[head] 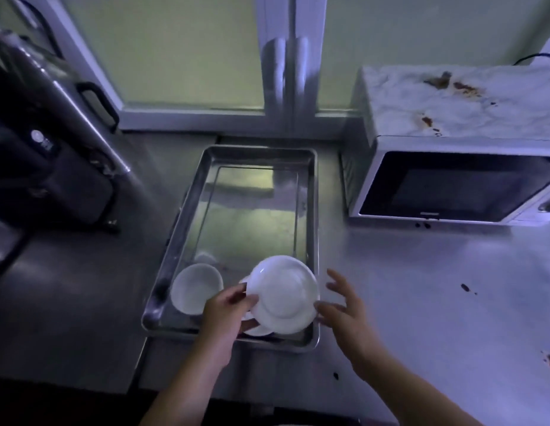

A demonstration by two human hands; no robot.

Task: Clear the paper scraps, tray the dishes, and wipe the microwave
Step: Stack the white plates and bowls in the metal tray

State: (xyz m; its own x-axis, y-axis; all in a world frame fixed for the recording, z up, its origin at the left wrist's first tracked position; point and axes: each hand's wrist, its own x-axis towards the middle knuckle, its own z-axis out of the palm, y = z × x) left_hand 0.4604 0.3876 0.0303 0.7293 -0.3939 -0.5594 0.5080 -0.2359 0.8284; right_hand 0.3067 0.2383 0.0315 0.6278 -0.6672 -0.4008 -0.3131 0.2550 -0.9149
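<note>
Hands: both come in from the bottom edge on bare forearms. We log left hand (227, 310) at the tray's near end, right hand (344, 313) just to its right.
Left grip: thumb on top, fingers under, clamped on the rim of the top plate (284, 290).
Right grip: fingers spread and straight, holding nothing. Tips sit just beside the plate's right edge; contact we can't tell.
Top plate: round, white, glossy, shallow, w/ a raised ring mid-face. Tilted, held over the tray's near-right corner.
Lower plate (258, 331): white, mostly hidden under the top one. Only its near curved edge shows, inside the tray.
Bowl (195, 287): white, round, smooth-walled. Sits in the tray's near-left corner, just left of the left hand.
Tray (187, 216): rectangular shiny metal, rolled rim, rounded corners. Flat floor mirrors the window light.
Counter (421, 287): brushed steel, dull grey, w/ dark brown spots (465, 288) right of the right hand.
Microwave (452, 187): white boxy shell, dark glass door shut. Stands right of the tray, apart from it.
Microwave top: crinkled whitish cover (452, 99) w/ brown smears.
Left side: dark appliance (37, 149) w/ metal parts, blurred.
Back: pale window frame (276, 72), frosted panes.
</note>
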